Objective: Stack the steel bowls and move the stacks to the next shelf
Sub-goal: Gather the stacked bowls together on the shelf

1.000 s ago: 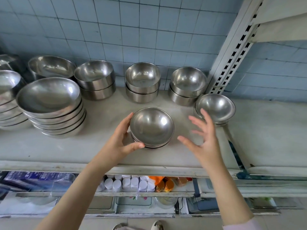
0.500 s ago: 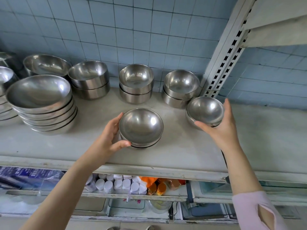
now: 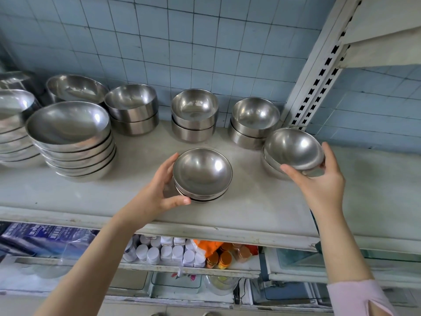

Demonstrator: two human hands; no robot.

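head view: left hand (image 3: 157,197) grasping the middle bowl stack (image 3: 202,175) on the shelf (image 3: 250,201), right hand (image 3: 319,183) clenched round a lifted bowl (image 3: 293,148).

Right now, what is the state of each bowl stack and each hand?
Left hand: gripping the centre stack, which rests on the shelf.
Right hand: holding a tilted bowl above the right stack.
Rear pairs: nested, untouched.
Large stack: nested, untouched.
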